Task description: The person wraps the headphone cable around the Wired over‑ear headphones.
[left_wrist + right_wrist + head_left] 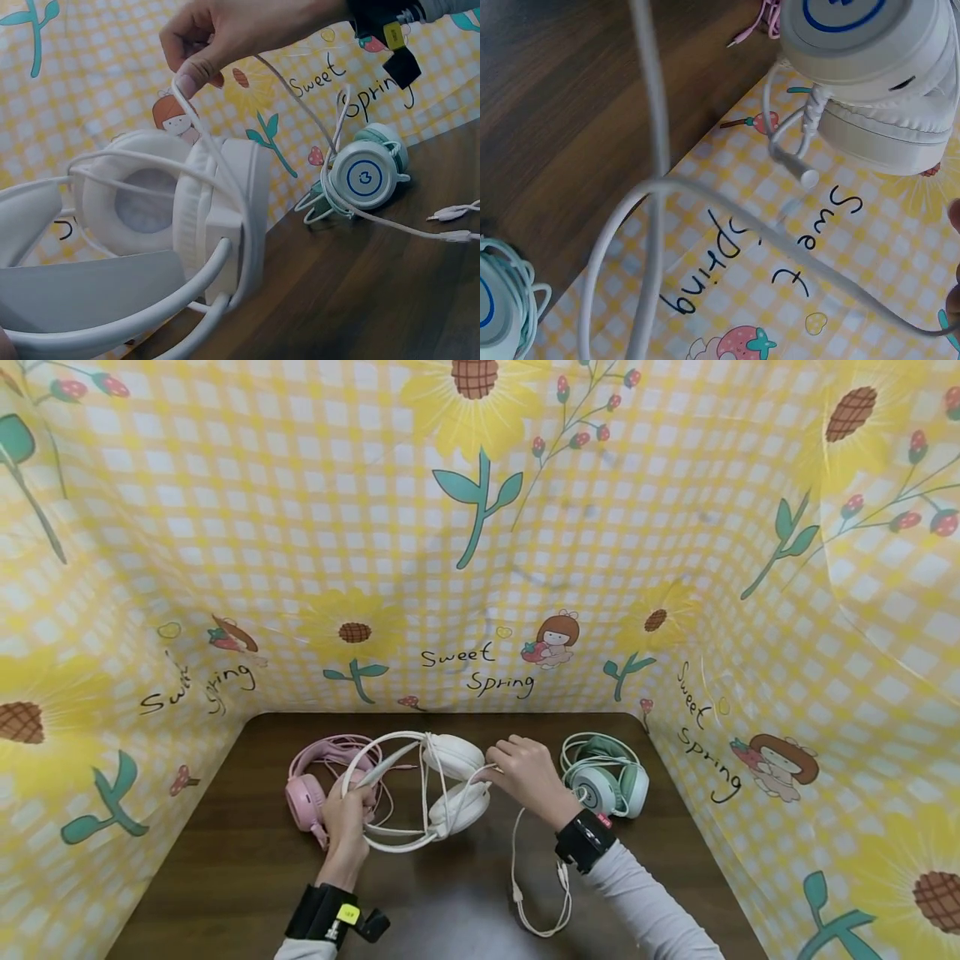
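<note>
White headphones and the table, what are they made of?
The white headphones look like smooth, slightly glossy hard plastic on the cups and band, with softer matte padding around the ear opening, perhaps faux leather. Their white cable bends in loose loops, so probably rubbery plastic. The table shows dark brown grain streaks, so wood or a wood-look laminate; which one is unclear.

A small staged recording booth is shown rather than a lived-in room. A dark wooden table (247,860) is enclosed on the left, far and right sides by a yellow checked cloth backdrop (300,527) printed with sunflowers, cartoon figures and the words "Sweet Spring". Three headsets are laid out on it: pink (315,781) left, white (442,793) centre, green (611,777) right. Black wrist-worn camera mounts (330,914) are seen.
</note>
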Demonstrator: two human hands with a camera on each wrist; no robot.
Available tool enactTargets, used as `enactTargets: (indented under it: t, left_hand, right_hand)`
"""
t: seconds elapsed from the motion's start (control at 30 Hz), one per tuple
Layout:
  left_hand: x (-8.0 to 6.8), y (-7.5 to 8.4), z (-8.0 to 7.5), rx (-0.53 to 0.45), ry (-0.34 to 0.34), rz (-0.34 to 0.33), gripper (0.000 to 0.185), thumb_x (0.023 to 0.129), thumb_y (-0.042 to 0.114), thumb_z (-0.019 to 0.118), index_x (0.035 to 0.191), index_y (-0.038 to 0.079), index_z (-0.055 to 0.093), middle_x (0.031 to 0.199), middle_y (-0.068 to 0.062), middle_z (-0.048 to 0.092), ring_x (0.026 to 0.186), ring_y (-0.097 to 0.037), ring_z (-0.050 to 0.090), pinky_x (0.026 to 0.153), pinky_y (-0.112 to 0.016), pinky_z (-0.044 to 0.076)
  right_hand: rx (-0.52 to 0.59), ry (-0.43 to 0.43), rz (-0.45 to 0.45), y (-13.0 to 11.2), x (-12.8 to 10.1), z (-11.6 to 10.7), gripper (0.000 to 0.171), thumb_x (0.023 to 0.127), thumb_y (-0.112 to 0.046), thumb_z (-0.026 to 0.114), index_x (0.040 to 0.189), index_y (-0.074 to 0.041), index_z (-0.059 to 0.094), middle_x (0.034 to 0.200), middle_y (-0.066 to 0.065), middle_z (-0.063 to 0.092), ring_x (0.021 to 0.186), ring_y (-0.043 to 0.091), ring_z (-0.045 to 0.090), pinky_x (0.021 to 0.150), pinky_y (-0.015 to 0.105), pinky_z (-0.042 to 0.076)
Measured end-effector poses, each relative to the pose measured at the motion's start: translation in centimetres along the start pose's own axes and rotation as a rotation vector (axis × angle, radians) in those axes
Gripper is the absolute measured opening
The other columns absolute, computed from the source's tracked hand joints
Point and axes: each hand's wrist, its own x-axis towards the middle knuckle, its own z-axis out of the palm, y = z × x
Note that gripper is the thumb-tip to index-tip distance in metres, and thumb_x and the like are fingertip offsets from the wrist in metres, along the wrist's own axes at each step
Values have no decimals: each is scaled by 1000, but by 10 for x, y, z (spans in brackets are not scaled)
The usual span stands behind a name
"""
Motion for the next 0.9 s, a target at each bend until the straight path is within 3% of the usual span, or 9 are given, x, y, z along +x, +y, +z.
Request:
enactTargets:
  t: [0.13,0.27,0.37,0.47,0.63,0.73,0.9]
  left_hand:
    - [0,0,0,15,-68,10,29,73,-18,48,85,7,56,60,1,47,44,-7,37,39,-18,28]
    - [-2,-1,-1,66,-97,-3,24,74,-16,50,74,8,53,57,0,47,44,-8,38,39,-18,30]
    - [-3,-2,-1,98,-116,-17,24,72,-15,50,71,9,52,56,1,43,45,-7,37,41,-18,31]
    - [-4,-3,-1,110,-144,-24,25,70,-15,50,69,10,51,55,2,41,46,-6,34,42,-18,29]
    - [-3,-5,-3,76,-185,-54,28,72,-15,49,65,12,47,57,1,43,45,-5,34,42,-17,27]
    - [-1,-5,-7,76,-175,-57,25,75,-15,49,71,9,50,59,0,45,46,-6,36,42,-18,29]
    - [0,-6,-11,94,-94,2,24,75,-14,51,81,8,55,61,-1,48,48,-9,41,42,-19,33]
  right_hand:
    - [51,-63,-71,1,3,1,12,84,-16,78,89,-10,69,90,1,63,75,18,50,65,28,44]
    - [76,-99,-79,-1,2,3,12,86,0,73,94,-9,70,96,3,62,81,18,52,70,28,47]
    - [88,-72,-29,-1,1,3,9,85,-11,77,92,-10,70,90,0,63,76,15,56,65,26,50]
    - [95,-31,30,1,-1,3,22,81,-30,82,87,-13,70,80,-4,64,67,11,58,54,25,49]
    - [33,-37,93,5,-8,2,36,77,-50,79,76,-17,64,64,-8,58,53,8,49,42,21,35]
    - [6,-66,116,5,-13,0,40,77,-55,76,73,-19,60,57,-10,50,49,5,39,41,18,24]
    - [30,-79,121,-1,-19,-2,38,80,-51,76,70,-19,57,55,-11,45,47,3,35,42,18,20]
